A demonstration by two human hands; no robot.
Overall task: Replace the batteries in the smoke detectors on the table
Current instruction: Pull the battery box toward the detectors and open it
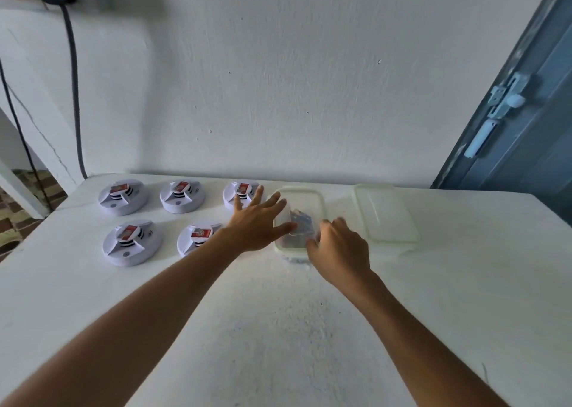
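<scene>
Soft even daylight, faint shadows, wide-angle edge bending, slight blur.

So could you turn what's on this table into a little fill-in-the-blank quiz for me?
1. The smoke detectors on the table number ____.
2. The container's lid lies to the ____ of the clear container.
3. The right hand reaches into the ____.

Answers: five; right; container

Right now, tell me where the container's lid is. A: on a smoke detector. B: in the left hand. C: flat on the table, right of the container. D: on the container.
C: the lid lies flat on the table, right of the open container.
</scene>
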